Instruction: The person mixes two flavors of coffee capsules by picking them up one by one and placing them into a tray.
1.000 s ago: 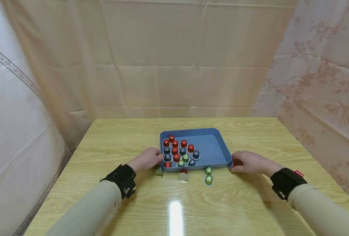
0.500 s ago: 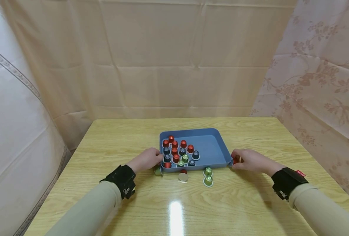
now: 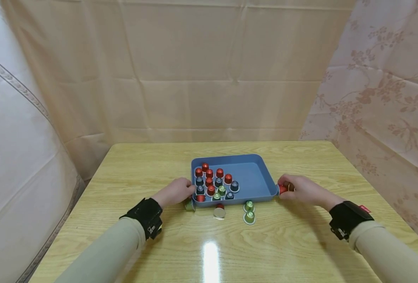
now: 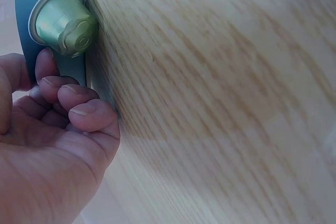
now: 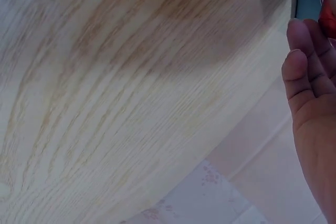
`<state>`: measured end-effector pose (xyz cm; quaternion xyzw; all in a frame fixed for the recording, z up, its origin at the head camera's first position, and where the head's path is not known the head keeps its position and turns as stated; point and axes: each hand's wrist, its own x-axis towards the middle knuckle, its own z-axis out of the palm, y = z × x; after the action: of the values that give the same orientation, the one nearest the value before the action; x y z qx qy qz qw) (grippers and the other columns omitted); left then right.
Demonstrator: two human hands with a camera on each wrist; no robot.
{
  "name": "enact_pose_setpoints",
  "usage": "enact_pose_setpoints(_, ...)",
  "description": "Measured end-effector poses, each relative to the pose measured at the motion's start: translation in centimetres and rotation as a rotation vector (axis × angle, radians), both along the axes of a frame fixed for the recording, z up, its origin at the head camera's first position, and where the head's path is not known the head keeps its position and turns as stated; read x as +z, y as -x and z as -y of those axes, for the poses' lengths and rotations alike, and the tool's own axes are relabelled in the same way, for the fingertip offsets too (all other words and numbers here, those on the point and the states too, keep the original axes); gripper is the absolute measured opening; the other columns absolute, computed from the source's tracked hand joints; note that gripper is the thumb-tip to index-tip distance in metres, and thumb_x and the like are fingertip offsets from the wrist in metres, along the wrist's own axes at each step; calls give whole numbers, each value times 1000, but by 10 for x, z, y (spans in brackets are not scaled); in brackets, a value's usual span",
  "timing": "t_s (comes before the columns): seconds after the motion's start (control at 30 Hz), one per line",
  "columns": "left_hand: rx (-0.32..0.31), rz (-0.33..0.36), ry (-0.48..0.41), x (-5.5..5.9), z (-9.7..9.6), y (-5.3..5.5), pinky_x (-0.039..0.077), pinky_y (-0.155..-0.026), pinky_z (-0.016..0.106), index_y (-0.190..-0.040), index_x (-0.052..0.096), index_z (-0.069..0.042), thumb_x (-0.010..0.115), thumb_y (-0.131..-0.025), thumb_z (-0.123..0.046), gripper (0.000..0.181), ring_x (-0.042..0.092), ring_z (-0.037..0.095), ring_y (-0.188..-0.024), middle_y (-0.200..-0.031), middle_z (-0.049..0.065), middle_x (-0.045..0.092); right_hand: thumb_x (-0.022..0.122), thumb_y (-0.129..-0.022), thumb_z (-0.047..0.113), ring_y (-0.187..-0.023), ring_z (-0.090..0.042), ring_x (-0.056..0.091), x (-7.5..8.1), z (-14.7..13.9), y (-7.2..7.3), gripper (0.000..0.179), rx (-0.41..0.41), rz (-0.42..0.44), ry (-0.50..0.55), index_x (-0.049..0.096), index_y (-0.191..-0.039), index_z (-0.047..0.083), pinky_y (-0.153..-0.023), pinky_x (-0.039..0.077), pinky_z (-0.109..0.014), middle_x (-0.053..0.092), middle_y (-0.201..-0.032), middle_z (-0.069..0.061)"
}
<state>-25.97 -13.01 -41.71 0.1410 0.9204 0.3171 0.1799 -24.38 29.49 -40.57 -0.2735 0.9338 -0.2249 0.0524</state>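
Observation:
A blue tray holds red, dark blue and green coffee capsules grouped at its left side. My left hand pinches the tray's left wall near the front corner, thumb over the rim and the other fingers curled outside. A green coffee capsule lies on its side against the tray's outer wall, just past those fingertips. At the tray's right wall, my right hand holds a red coffee capsule between thumb and fingers, its foil lid turned to the wall. Only part of this capsule shows in the right wrist view.
In front of the tray, two green capsules stand on the wooden table. Left of them a red capsule lies on its side, its pale lid facing me. A beige curtain hangs behind the table.
My right hand has shifted slightly away from me along the tray's right wall, taking the red coffee capsule with it. The left hand and the tray have stayed nearly still.

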Motion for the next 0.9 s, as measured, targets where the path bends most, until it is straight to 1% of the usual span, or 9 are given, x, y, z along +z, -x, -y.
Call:
enact_pose_setpoints(0.17, 2, -3, -3, 0, 0, 0, 32, -51, 28, -67, 51, -11, 48, -98, -23, 34, 41, 14, -53, -60, 0, 43, 75, -84, 16, -73, -12, 55, 4, -1, 0, 26, -3, 3, 20, 59, -104, 11, -64, 49, -33, 58, -85, 3)
enact_pose_setpoints(0.3, 6, 3, -4, 0, -1, 0, 32, -52, 28, -67, 50, -11, 48, -99, -23, 34, 42, 14, -54, -61, 0, 43, 73, -85, 12, -75, -12, 58, 7, -1, 1, 25, -6, 7, 22, 58, -106, 10, -65, 52, -33, 59, -87, 2)
enact_pose_setpoints(0.4, 9, 7, -5, 0, -1, 0, 32, -52, 28, -67, 51, -11, 48, -99, -23, 34, 42, 14, -54, -61, 0, 44, 73, -85, 11, -75, -13, 56, 10, 1, 3, 25, -2, -4, 19, 57, -105, 9, -64, 51, -33, 58, -86, 2)
enact_pose_setpoints(0.6, 5, 0, 2, 0, -1, 1, 32, -52, 27, -67, 50, -11, 47, -99, -23, 34, 42, 14, -54, -61, 0, 43, 74, -85, 16, -72, -15, 52, 19, 4, 9, 28, -7, -5, 20, 55, -105, 10, -63, 47, -33, 56, -82, 2)
enact_pose_setpoints(0.9, -1, -10, 8, -1, -1, 1, 32, -52, 28, -66, 49, -11, 47, -99, -23, 35, 41, 14, -53, -60, -1, 42, 74, -85, 14, -71, -15, 52, 35, 21, 19, 25, 26, -68, -6, 59, -104, 11, -62, 46, -34, 57, -81, 2)
